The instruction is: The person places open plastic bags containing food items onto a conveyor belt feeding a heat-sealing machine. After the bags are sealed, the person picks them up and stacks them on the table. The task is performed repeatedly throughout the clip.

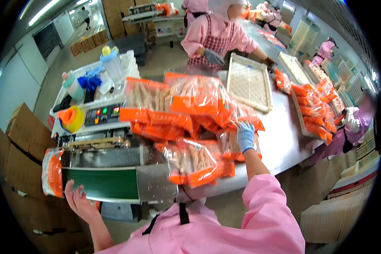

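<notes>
Bags (190, 106), orange and clear, piled on the steel surface (279, 139) beside the sealer (101, 127). Right hand (245, 135), blue-gloved, fingers down on the pile's right edge, touching a bag; can't tell if it's grasping. Left hand (78, 201) bare, fingers spread open, resting at the near edge of the green belt (101, 184), just beside one sealed bag (52, 172) hanging at the belt's left end. Orange tape roll (72, 118) sits on the sealer. Mesh tray (248, 81) behind the pile.

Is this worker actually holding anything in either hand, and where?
The gloved right hand rests on an orange-and-clear plastic snack bag in the pile; a grip cannot be told. The bare left hand holds nothing.
</notes>
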`<state>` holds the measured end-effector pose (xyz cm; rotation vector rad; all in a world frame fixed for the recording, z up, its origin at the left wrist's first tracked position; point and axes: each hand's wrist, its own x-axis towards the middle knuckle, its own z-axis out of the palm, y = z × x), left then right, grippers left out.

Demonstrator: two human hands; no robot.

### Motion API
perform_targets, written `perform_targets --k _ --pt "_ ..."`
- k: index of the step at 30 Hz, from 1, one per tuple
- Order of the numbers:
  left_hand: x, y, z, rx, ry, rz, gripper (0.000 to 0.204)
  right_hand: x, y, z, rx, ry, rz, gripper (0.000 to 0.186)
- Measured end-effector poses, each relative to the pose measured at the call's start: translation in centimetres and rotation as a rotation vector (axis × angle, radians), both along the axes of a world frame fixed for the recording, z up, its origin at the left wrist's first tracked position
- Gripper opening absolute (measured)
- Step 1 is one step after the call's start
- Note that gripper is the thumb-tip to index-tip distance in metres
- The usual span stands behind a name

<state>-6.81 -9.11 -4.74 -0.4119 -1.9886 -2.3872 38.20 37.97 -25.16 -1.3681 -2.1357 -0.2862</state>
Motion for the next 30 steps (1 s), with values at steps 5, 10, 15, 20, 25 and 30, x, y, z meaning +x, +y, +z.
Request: perform_targets --k 5,10,15,20,25,30 --pt "1.8 -0.1 -1.7 0.048 -0.097 -0.036 0.030 4.6 3.8 6.6 -0.005 0.289 -0.246 0.015" --pt "2.8 1.6 -2.1 -0.110 -0.091 -0.211 0.028 0.7 -4.3 21.3 0.255 0.548 0.007 0.019" --pt "5.2 7.8 0.6 -0.178 -0.013 -0.752 0.051 -8.2 -17.1 30.4 -0.158 1.155 0.235 0.020" --pt "6.7 13.8 4.6 0.086 0.232 -0.995 0.075 -12.7 -23.8 27.9 -0.144 1.289 0.239 0.018" --pt "1.5 10.7 -4.4 0.089 -0.062 -0.772 0.048 -20.1 -28.5 21.3 -0.278 1.480 0.391 0.017" --pt "-1.4 8.5 -9.1 0.211 -0.200 -0.781 0.041 -21.6 -29.8 19.5 -0.605 1.632 0.343 0.016"
